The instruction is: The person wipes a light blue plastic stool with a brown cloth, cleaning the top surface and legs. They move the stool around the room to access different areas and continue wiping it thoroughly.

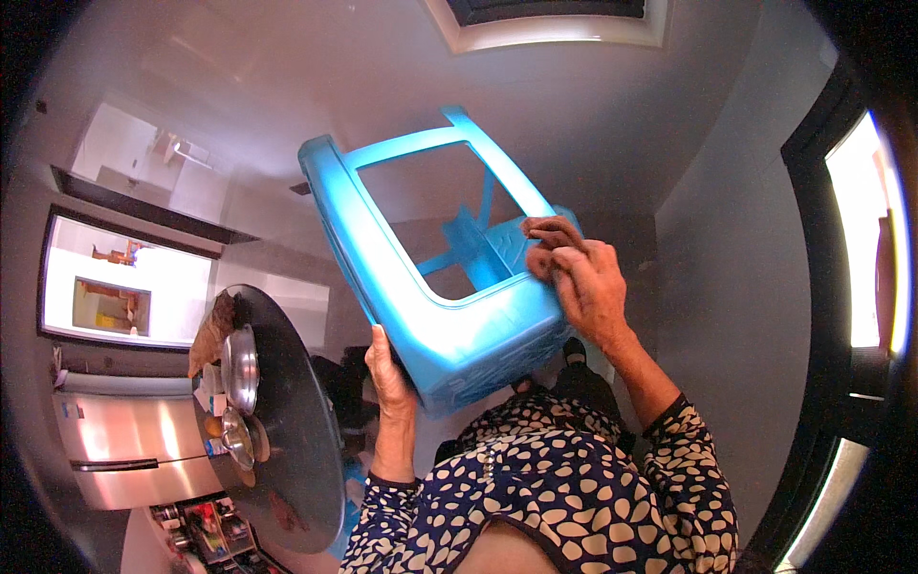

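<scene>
A blue plastic stool (401, 287) is held up, tilted, in front of my body, with its open side frame facing upward and its seat towards me. My left hand (391, 377) grips the stool's lower left edge, thumb on the outer face and the other fingers hidden behind it. In my right hand (592, 287) is a bunched brown cloth (549, 244), pressed against the stool's right side near the corner of the frame opening.
On the left stands a round dark table (301, 430) with metal bowls (240, 369) and other items. Beyond it is a steel refrigerator (136, 438). A box of small things (215, 531) lies at the lower left. A grey wall (731, 287) rises on the right.
</scene>
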A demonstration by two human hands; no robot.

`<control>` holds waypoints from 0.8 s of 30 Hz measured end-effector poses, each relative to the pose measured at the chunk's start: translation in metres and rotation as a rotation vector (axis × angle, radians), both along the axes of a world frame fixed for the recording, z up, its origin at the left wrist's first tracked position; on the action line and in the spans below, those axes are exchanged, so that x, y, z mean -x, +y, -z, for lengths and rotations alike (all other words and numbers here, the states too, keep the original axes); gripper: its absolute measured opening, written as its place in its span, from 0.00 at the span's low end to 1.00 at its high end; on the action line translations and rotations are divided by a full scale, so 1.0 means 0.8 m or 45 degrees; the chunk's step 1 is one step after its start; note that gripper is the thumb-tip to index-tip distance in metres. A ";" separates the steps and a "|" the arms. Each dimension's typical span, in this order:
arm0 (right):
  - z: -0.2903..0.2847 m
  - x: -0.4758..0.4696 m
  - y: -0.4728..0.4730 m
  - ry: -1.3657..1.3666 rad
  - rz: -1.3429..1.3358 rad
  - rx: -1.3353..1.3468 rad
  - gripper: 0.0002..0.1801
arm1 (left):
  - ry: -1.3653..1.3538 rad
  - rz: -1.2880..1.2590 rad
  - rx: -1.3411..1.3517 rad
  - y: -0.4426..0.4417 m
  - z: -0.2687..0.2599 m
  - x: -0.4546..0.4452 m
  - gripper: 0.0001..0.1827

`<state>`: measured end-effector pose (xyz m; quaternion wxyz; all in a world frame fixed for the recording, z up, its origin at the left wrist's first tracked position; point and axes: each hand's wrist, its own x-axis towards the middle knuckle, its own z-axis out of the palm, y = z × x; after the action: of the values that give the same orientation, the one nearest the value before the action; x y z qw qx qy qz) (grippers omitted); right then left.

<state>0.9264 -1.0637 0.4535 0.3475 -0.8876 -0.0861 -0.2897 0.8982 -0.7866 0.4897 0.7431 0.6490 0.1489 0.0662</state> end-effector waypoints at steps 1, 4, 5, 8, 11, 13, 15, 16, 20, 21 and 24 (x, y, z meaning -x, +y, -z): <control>0.010 -0.004 -0.005 0.003 0.084 -0.079 0.10 | -0.016 0.005 0.009 0.005 0.003 -0.001 0.25; 0.066 -0.016 -0.023 0.505 0.235 -0.694 0.13 | -0.013 0.001 0.077 0.019 0.013 -0.007 0.24; 0.070 -0.016 -0.023 0.582 0.196 -0.838 0.14 | 0.017 -0.021 0.124 0.022 0.010 -0.009 0.24; 0.079 -0.003 -0.005 0.635 0.133 -1.094 0.15 | 0.080 -0.028 0.183 0.043 0.007 -0.010 0.27; 0.043 0.004 0.024 0.318 -0.001 -0.958 0.14 | 0.165 0.046 0.186 0.070 -0.015 -0.008 0.31; 0.030 -0.007 0.026 0.533 -0.115 -1.319 0.17 | 0.180 0.016 0.357 0.074 -0.024 -0.006 0.31; 0.018 -0.026 0.035 0.899 -0.231 -1.849 0.18 | 0.168 0.009 0.327 0.087 -0.022 0.001 0.32; 0.043 -0.039 0.035 1.029 -0.258 -1.735 0.21 | 0.182 -0.011 0.309 0.086 -0.025 0.002 0.32; 0.074 -0.055 0.076 0.907 -0.314 -1.671 0.25 | 0.292 -0.199 0.319 0.106 -0.016 0.011 0.31; 0.101 -0.061 0.084 0.868 -0.362 -1.504 0.26 | 0.335 -0.256 0.289 0.109 -0.019 0.013 0.31; 0.184 -0.084 0.089 0.540 -0.543 -1.034 0.27 | 0.244 -0.205 0.518 0.131 0.003 0.011 0.26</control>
<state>0.9932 -0.9924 0.3065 0.7260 -0.6828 -0.0732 -0.0356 0.8897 -0.6815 0.4875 0.8333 0.4755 0.2803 0.0318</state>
